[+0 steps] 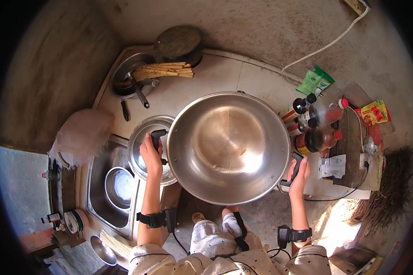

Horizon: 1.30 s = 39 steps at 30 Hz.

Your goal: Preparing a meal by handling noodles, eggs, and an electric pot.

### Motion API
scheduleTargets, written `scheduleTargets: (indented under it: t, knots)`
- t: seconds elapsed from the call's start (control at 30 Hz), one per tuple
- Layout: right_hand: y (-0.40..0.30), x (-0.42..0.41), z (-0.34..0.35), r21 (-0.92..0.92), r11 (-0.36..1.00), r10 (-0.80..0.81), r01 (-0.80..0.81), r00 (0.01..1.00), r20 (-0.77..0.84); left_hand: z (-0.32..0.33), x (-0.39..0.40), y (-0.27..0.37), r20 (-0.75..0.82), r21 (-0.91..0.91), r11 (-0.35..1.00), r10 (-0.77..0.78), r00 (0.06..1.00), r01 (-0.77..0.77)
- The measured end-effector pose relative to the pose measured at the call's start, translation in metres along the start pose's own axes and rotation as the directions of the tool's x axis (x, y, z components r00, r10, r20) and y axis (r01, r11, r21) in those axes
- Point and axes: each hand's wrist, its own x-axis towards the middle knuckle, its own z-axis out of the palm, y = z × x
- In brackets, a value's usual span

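Note:
A wide stainless steel wok point(227, 144) with two black side handles hangs in front of me, its shiny inside facing up towards the camera. My left hand point(152, 154) grips the handle on its left side, and my right hand point(299, 175) holds the other handle at the lower right. Nothing shows inside the wok. Partly hidden behind its left rim and my left hand, a round metal basin point(136, 132) stands on the counter beside the sink. Each of my wrists wears a black strap with a small device.
The sink point(98, 192) holds a metal bowl point(122, 189). A pan point(118, 89) with wooden sticks point(163, 70) stands on the counter point(220, 70). Bottles point(316, 141), a green packet point(315, 81) and a power cord point(347, 192) are at right. A towel point(84, 134) hangs left.

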Motion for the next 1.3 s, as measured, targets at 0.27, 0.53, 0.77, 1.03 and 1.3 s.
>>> scheduleTargets:
  t: [0.27, 0.53, 0.77, 1.03, 1.3]
  knots:
    - [-0.019, -0.05, -0.042, -0.231, 0.973, 0.1, 0.02, 0.863, 0.494, -0.028, -0.023, -0.023, -0.007, -0.22, 0.972, 0.079, 0.997, -0.079]
    - [0.005, -0.109, -0.056, -0.307, 0.95, 0.035, 0.053, 0.96, 0.276, -0.067, -0.045, -0.039, 0.365, -0.028, 0.953, 0.291, 0.884, -0.303]
    - [0.056, -0.137, -0.077, -0.19, 0.97, -0.109, 0.154, 0.968, 0.228, -0.1, -0.069, -0.035, 0.609, 0.315, 0.852, 0.157, 0.777, -0.418]
    - [0.094, -0.158, -0.08, -0.501, 0.85, -0.086, 0.161, 0.982, 0.169, -0.115, -0.097, -0.095, 0.494, 0.394, 0.865, 0.086, 0.865, -0.31]
    - [0.095, -0.15, -0.081, -0.472, 0.872, -0.057, 0.129, 0.985, 0.164, -0.1, -0.098, -0.106, 0.46, 0.288, 0.935, 0.054, 0.886, -0.206]
